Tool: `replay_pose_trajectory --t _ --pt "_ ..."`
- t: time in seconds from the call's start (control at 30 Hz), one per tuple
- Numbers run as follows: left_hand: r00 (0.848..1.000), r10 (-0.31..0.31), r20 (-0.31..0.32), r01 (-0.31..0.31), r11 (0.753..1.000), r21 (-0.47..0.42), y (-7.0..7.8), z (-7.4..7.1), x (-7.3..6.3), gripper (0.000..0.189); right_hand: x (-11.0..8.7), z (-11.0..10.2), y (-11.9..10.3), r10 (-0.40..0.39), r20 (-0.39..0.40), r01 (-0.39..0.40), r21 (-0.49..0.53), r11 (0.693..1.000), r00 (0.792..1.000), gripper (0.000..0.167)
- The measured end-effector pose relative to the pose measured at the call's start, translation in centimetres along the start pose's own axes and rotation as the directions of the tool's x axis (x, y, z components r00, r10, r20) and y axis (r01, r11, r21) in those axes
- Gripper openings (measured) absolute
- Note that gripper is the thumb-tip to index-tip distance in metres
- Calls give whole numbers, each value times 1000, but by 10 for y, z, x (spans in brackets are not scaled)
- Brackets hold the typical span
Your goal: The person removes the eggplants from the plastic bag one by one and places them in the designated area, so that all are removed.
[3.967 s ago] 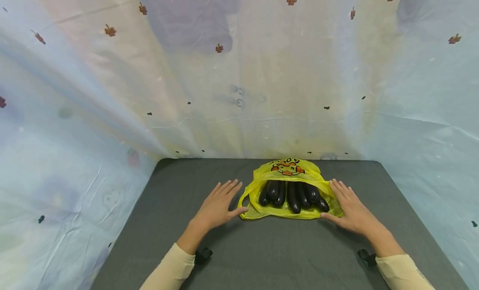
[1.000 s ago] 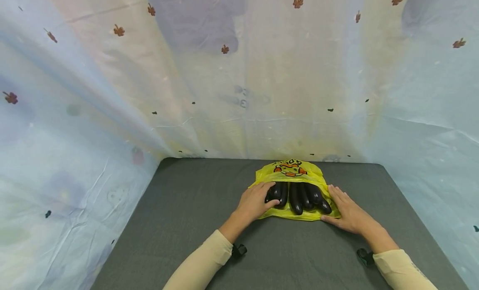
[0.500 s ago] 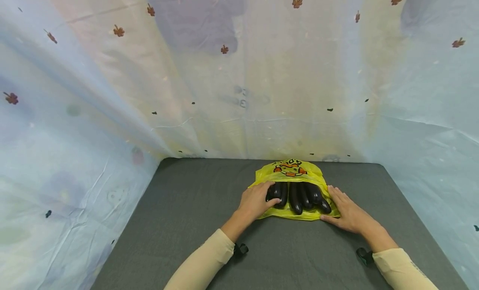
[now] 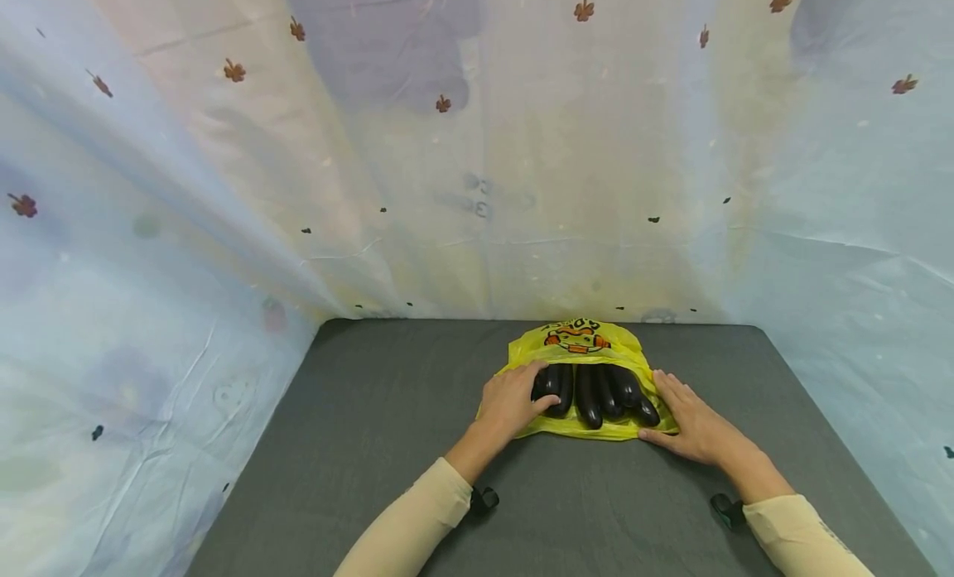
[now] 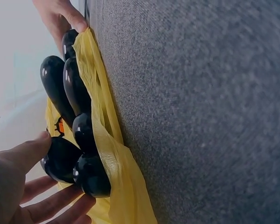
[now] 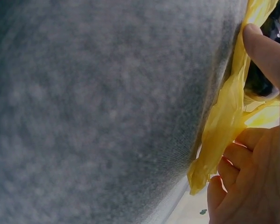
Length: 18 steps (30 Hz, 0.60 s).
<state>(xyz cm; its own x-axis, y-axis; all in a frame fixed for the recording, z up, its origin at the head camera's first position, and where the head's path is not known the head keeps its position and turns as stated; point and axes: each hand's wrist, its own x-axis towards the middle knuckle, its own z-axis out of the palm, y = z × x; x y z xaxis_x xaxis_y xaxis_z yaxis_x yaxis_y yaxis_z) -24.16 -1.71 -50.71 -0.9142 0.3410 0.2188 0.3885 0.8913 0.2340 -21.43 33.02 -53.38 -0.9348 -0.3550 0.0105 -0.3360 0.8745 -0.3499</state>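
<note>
A yellow plastic bag point(image 4: 531, 346) with a cartoon print lies on the grey table, its mouth facing me. Several dark glossy eggplants point(image 4: 588, 399) lie inside, their rounded ends showing. My left hand point(image 4: 509, 401) reaches in at the left side of the mouth. In the left wrist view its thumb and fingers close around the end eggplant point(image 5: 60, 161), fingertips also beside the one below. At the bag's right edge, my right hand point(image 4: 693, 420) rests with fingers extended along the outside. In the right wrist view its thumb point(image 6: 255, 39) lies against the yellow rim.
The grey table point(image 4: 402, 378) reaches back to a pale patterned sheet point(image 4: 522, 163) hung behind and at both sides. Black straps point(image 4: 484, 501) are at both wrists, near the beige sleeves point(image 4: 406, 523).
Four seconds ago my left hand was spread beside the bag; it moved right, onto the leftmost eggplants. In the last second it barely shifts. My right hand stays at the bag's right edge.
</note>
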Motion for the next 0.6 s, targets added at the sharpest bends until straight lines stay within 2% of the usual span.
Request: replay_pose_trajectory --t 0.3,0.47,0.6 --pt "1000 -5 -20 4 999 -34 -1 4 -4 62 0 -1 0 -8 -4 8 9 1000 1000 115" --pt "1000 -8 -16 6 993 -120 -4 3 -10 60 0 0 0 -8 -5 8 9 1000 1000 115" --pt "1000 -19 9 20 976 -216 -8 -1 -15 58 -1 -1 0 -7 -10 7 8 1000 1000 115"
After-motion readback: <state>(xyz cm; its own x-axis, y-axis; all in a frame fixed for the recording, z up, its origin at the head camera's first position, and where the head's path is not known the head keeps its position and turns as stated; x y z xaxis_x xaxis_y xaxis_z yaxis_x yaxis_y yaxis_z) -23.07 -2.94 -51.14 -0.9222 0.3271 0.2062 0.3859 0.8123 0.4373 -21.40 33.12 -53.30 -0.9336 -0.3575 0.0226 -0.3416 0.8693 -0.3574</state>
